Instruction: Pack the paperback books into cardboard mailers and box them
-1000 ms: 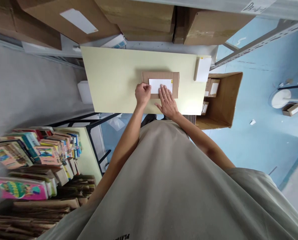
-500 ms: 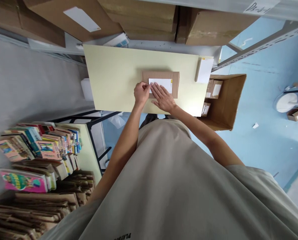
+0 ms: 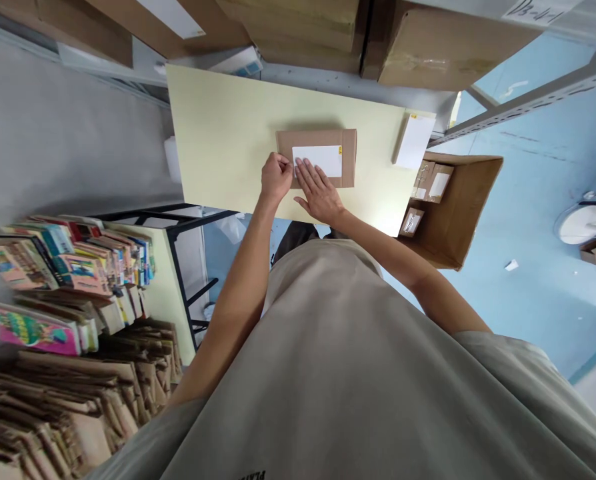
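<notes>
Since the earlier frame the right hand (image 3: 319, 195) has slid leftward across the white label (image 3: 318, 161), from its right part to its left end. It lies flat with fingers spread, pressing the label onto the flat cardboard parcel (image 3: 317, 158). The left hand (image 3: 277, 177) is curled shut, pinching the label's left edge. The parcel lies mid-bench (image 3: 218, 133). A white label stack (image 3: 414, 141) sits at the bench's right end, beside an open carton (image 3: 458, 207) on the floor.

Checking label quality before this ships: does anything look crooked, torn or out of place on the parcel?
Nothing stands out. The white label sits square on the flat cardboard parcel, with the right hand flat on it and the left hand at its left edge.
</notes>
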Motion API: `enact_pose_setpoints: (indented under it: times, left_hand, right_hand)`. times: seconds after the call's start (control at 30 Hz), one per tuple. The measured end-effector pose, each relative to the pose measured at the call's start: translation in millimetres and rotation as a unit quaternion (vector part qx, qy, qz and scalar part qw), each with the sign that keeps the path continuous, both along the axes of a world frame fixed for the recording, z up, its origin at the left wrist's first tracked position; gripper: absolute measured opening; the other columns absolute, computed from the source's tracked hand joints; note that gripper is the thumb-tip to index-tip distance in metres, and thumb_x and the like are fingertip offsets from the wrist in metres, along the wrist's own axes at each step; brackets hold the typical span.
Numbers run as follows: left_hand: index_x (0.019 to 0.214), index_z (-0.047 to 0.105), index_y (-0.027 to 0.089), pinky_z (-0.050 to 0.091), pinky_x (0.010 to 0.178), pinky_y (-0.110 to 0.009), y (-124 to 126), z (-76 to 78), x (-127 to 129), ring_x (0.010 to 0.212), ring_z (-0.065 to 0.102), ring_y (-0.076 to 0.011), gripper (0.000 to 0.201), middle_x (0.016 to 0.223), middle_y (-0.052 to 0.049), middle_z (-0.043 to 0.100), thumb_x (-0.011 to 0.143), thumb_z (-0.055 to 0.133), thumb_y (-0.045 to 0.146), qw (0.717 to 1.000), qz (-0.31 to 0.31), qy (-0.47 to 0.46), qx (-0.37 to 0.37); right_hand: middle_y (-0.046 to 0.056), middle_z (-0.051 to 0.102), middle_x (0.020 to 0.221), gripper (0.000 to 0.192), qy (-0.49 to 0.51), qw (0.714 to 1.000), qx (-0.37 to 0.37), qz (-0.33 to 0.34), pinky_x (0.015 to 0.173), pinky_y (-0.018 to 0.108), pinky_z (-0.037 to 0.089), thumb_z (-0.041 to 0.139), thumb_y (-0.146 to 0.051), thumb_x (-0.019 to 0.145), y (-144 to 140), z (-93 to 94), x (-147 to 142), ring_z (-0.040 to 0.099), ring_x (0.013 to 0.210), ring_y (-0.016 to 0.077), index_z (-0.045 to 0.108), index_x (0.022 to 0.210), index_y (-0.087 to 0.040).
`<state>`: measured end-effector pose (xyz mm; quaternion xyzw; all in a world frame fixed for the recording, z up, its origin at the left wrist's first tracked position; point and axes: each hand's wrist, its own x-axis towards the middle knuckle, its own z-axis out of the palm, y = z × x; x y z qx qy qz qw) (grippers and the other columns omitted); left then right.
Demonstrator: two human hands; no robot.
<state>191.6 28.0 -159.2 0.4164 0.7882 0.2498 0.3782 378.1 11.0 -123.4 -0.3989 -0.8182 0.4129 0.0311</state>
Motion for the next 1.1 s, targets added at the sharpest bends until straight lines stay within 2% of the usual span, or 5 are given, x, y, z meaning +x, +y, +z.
enact_pose_setpoints:
  times: [0.27, 0.5, 0.8, 0.97, 1.1]
  left_hand:
    - [0.109, 0.064, 0.026, 0.055, 0.125, -0.053, 2.6, -12.8, -9.5, 0.125, 0.075, -0.0305, 0.028, 0.105, -0.007, 0.069, 0.105, 0.086, 0.043, 0.999, -0.003, -0.04, 0.018]
    - [0.113, 0.065, 0.028, 0.056, 0.123, -0.051, 0.8, -1.9, 0.0, 0.117, 0.074, -0.0293, 0.029, 0.106, -0.008, 0.069, 0.103, 0.087, 0.044, 0.998, -0.02, -0.046, 0.022]
    - [0.144, 0.066, 0.029, 0.058, 0.124, -0.048, -35.6, 15.5, 2.9, 0.13, 0.075, -0.0282, 0.046, 0.146, -0.016, 0.075, 0.099, 0.077, 0.032, 0.989, 0.099, -0.103, 0.027]
    - [0.169, 0.055, 0.029, 0.044, 0.138, -0.062, -75.2, 14.2, 1.3, 0.169, 0.053, -0.04, 0.092, 0.173, -0.02, 0.063, 0.082, 0.081, 0.02, 0.977, 0.043, -0.207, -0.009]
    - [0.177, 0.048, 0.034, 0.041, 0.141, -0.06, -99.1, 20.8, -6.3, 0.173, 0.05, -0.0361, 0.097, 0.175, -0.017, 0.062, 0.087, 0.084, 0.024, 0.975, 0.004, -0.216, 0.042]
  right_hand:
    - [0.01, 0.017, 0.2, 0.075, -0.027, 0.999, 0.023, -0.036, 0.155, 0.06, 0.0, 0.034, -0.023, 0.116, 25.3, -4.5, -27.1, 0.005, 0.189, 0.0303, 0.026, 0.188, -0.003]
    - [0.003, 0.021, 0.2, 0.077, 0.005, 1.0, 0.004, 0.001, 0.154, 0.062, -0.002, 0.041, -0.05, 0.119, -3.7, -6.6, 16.4, 0.004, 0.189, 0.0296, 0.033, 0.19, -0.02]
    - [0.018, 0.019, 0.199, 0.104, 0.038, 0.932, -0.007, -0.361, 0.152, 0.063, 0.01, 0.036, -0.078, 0.11, -41.4, -30.5, 109.9, 0.009, 0.188, 0.0318, 0.027, 0.189, -0.011]
    - [0.025, 0.038, 0.191, 0.109, 0.135, 0.877, -0.169, -0.428, 0.144, 0.062, 0.037, 0.041, -0.074, 0.104, -55.8, -28.3, 101.2, 0.041, 0.179, 0.0314, 0.017, 0.19, -0.011]
    - [0.019, 0.041, 0.192, 0.101, 0.17, 0.871, -0.13, -0.441, 0.145, 0.059, 0.037, 0.048, -0.075, 0.106, -74.9, 4.1, 95.1, 0.039, 0.18, 0.0296, 0.029, 0.188, -0.021]
